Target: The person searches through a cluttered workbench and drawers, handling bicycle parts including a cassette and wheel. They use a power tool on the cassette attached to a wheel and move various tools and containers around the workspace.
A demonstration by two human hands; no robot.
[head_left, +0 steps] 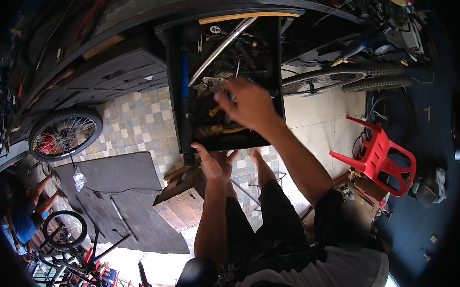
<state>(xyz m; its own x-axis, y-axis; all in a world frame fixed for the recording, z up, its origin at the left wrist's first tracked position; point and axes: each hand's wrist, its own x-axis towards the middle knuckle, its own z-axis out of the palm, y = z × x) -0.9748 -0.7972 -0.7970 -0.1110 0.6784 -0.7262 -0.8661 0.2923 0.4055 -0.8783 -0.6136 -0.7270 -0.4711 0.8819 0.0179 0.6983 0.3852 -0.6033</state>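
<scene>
A black drawer (277,90) is pulled out from beneath the workbench, with a jumble of tools inside. My left hand (216,163) grips its near front edge, the thumb up against the rim. Over the tools, my right hand (251,104) is closed with bent fingers. A bit of metal shows at its fingertips, too hidden to name. Beyond those fingers lies a silver metal piece (214,81). A long silver bar (223,50) slants across the drawer, and a blue-handled tool (184,73) lies along the left side. A ratchet head (215,30) sits at the back.
Bicycle wheels stand left (65,134) and right (322,80). A red plastic chair (379,155) lies tipped over at right. Below the drawer are a wooden box (181,207) and a dark mat (113,182). Another person (25,219) is at far left near a bicycle (64,230).
</scene>
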